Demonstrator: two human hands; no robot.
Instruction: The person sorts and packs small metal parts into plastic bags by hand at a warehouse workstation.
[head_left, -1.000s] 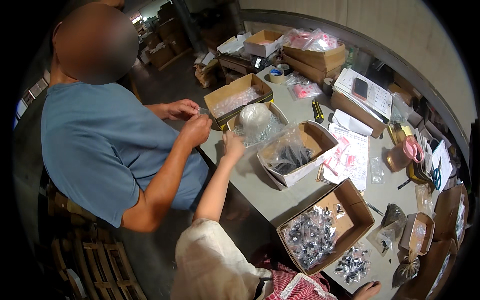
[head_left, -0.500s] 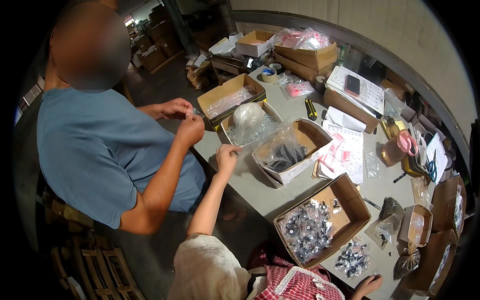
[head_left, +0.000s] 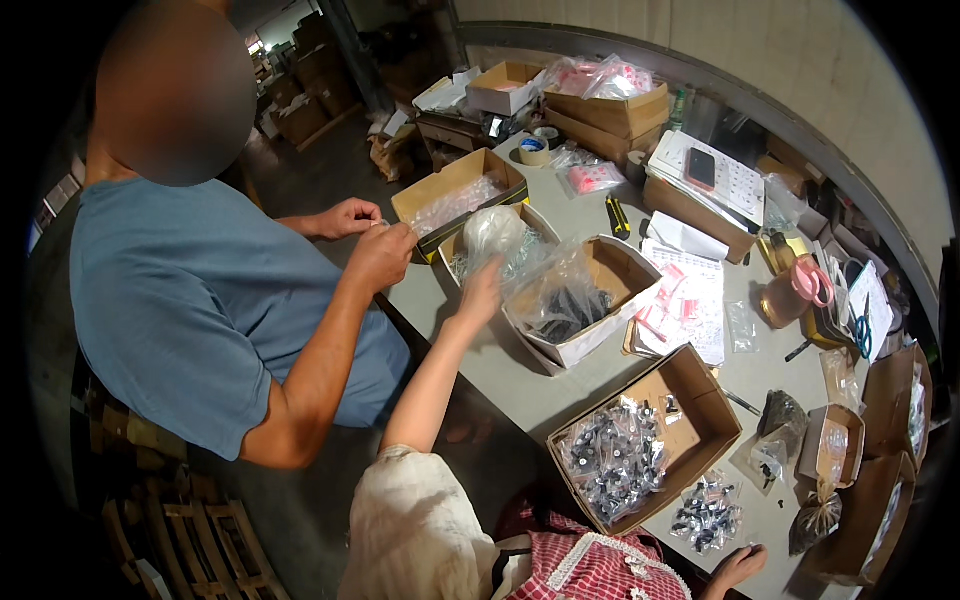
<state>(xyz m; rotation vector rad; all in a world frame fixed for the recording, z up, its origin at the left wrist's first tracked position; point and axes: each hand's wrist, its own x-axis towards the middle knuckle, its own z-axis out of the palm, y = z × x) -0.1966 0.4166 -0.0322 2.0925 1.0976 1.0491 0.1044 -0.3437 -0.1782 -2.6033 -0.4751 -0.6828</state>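
My left hand (head_left: 482,288) reaches over the table, between a box of thin, pale metal pieces (head_left: 543,251) and a white-sided carton (head_left: 597,338). Motion smears its fingers, so whether they are closed stays unclear. A filled clear bag (head_left: 492,232) lies on the metal pieces, just beyond my fingertips. In the carton, an opened clear bag (head_left: 560,275) holds black parts (head_left: 577,318). My right hand (head_left: 738,570) rests low at the table's near edge, fingers curled together; what they hold, if anything, is too small to name. Beside it lie small bags of black parts (head_left: 708,513).
A brown carton (head_left: 706,420) full of bagged parts stands before me. At my left, a co-worker in a blue shirt (head_left: 200,300) pinches something small near a yellow-edged box (head_left: 420,208). A box cutter (head_left: 618,217), papers (head_left: 705,300) and a pink-lidded jug (head_left: 795,292) lie farther right.
My left hand has moved forward and to the right, from the table's edge to between the two boxes. My right hand has stayed in place. The co-worker's hands shifted slightly.
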